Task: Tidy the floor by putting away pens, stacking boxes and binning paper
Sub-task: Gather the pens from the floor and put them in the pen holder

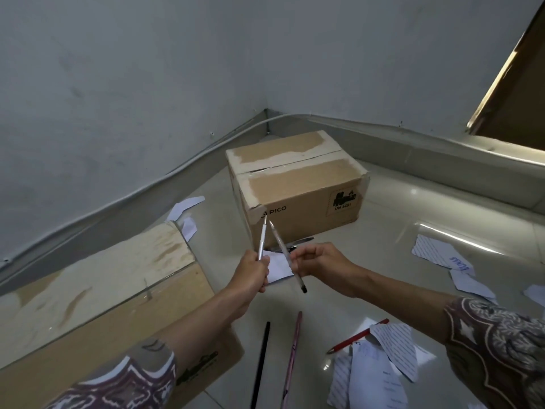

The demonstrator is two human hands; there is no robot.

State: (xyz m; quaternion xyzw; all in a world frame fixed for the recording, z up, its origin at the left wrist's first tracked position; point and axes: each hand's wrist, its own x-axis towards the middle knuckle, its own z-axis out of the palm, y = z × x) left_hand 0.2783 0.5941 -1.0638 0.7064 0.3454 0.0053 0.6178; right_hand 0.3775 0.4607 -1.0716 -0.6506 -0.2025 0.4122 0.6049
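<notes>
- Far L: grey wall with skirting (88, 225) and a cable along it runs down to the room corner; a big flat cardboard box (97, 290) lies against it, its near corner reaching almost to the frame's lower edge, so little bare floor on that side.
- 2 white paper scraps (185, 212) sit in the gap between the flat box's far end and the PICO box.
- Left hand (250, 276) fingers curled round a silver pen (262, 239), tip pointing up-fwd toward the PICO box corner.
- Centre back: 1 closed PICO box (295, 184) upright in the corner, near both walls; 1–2 dark pens (295, 245) lie at its front base, count unclear.
- 1 paper sheet (277, 267) on floor under/between the hands.
- Right hand (318, 261) pinches a clear pen (284, 255) w/ black cap end down, crossing close to the silver one.
- Lower centre floor (324, 314): glossy tile, open strip between the arms; on it 1 black pen (261, 364), 1 pink pen (292, 358), roughly parallel, just beside each other, apart.
- R of those: 1 red pen (358, 336) partly under torn paper pile (380, 367), approx 3–4 pieces overlapping.
- Far R: approx 3 more paper pieces (442, 255), near the R skirting; wooden door edge (516, 84) top R.
</notes>
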